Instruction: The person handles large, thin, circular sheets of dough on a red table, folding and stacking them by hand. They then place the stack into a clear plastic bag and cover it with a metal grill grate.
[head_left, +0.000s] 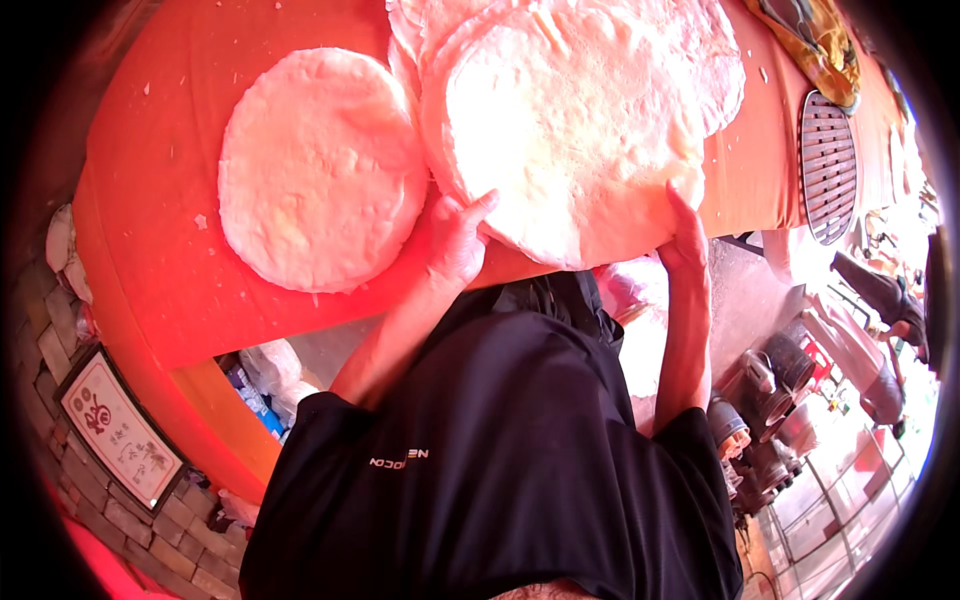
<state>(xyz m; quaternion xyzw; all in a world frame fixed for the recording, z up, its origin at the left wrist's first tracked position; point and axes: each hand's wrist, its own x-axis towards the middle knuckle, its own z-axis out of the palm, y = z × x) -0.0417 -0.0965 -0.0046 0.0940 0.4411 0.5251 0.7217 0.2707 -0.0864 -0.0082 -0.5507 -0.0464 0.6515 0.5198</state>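
A large round flatbread (577, 142) lies tilted before me, its near edge reaching past the table's front edge. My left hand (459, 238) grips its near left rim, thumb on top, fingers partly hidden. On the opposite side, my right hand (685, 236) holds the near right rim the same way. More flatbread (721, 82) shows beneath and behind it, in a pile. To the left, a second round flatbread (322, 172) rests flat on the orange-red tablecloth (161, 225). Strong light washes out part of the held bread's surface.
An oval slatted rack (828, 169) and a crumpled yellow cloth (825, 60) lie at the table's right. Crumbs dot the tablecloth. Buckets (787, 364) stand on the floor at right, with people (862, 364) beyond. A framed sign (120, 427) with writing is at lower left.
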